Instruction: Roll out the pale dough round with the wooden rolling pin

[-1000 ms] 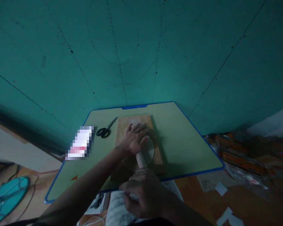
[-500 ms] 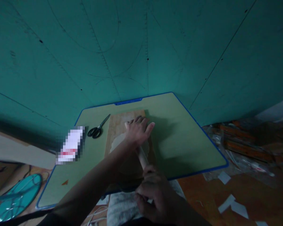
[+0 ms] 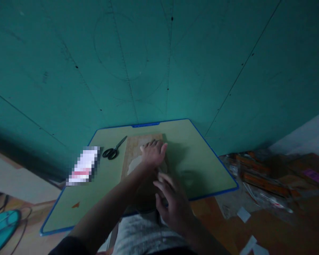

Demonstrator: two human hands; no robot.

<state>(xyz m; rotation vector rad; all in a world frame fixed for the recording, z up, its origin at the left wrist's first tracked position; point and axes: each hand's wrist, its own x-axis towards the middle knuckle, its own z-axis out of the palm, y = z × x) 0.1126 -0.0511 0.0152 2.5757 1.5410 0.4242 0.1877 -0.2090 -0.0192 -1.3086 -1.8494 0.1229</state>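
A pale, flattened round of dough (image 3: 134,165) with a wavy edge lies on a wooden board (image 3: 131,146). Across it runs a light rolling pin (image 3: 141,148), mostly hidden by my hands. My left hand (image 3: 152,153) rests palm down over the pin's far part, fingers extended and thumb out to the right. Nearer to me, my right hand (image 3: 172,200) is at the pin's near end, its fingers loosely bent and apart. My left forearm covers part of the dough and board.
Black-handled scissors (image 3: 111,153) and a blurred-out white item (image 3: 82,166) lie left on the blue-edged table (image 3: 199,156). A small orange-brown triangle (image 3: 76,205) is near its left corner. Behind stands a green wall (image 3: 69,81). Wrapped goods (image 3: 266,182) and paper scraps (image 3: 244,214) cover floor at right.
The camera view has tilted, so the table appears lower. My right hand has loosened from its closed grip on the pin's near end. My left hand stays flat on the pin.
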